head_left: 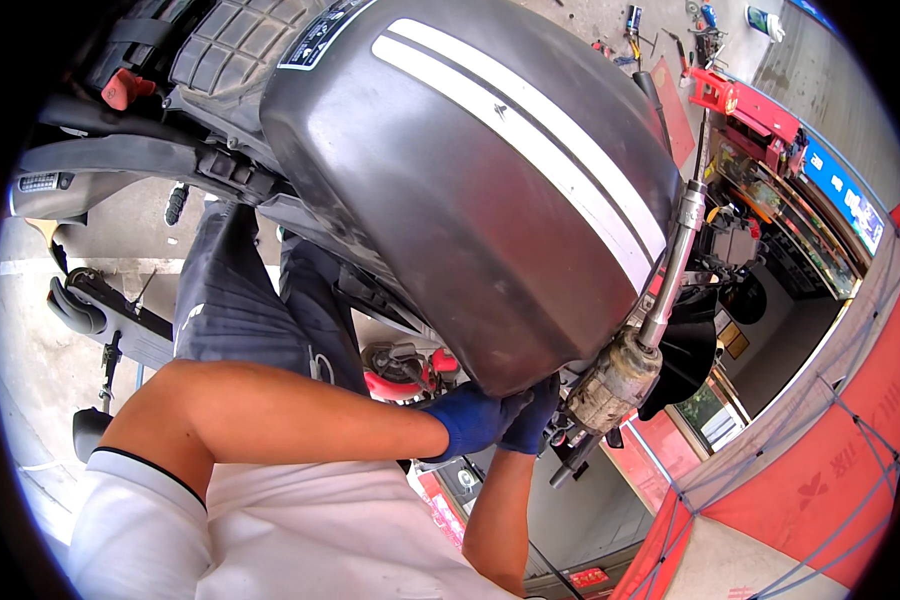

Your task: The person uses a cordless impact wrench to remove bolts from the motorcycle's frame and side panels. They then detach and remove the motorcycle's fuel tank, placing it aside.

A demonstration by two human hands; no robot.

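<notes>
We see bright daylight washing out the floor [40,345] at left, sheen across the dark cover [450,220] at upper centre, and fisheye-bent, blackened corners.

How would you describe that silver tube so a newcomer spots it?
Start with the big black cover with two white stripes, upper middle. Along its right edge, above a grimy metal housing near the right hand, slants the silver tube. Its smooth shine sets it apart from the dull housing and dark cover.

Toward five o'clock, the blue-gloved left hand [470,422] and right hand [534,416] meet at the lower edge of a black, white-striped panel [420,170], with a metal tube [673,266] at three and red fabric [820,480] at four.
</notes>
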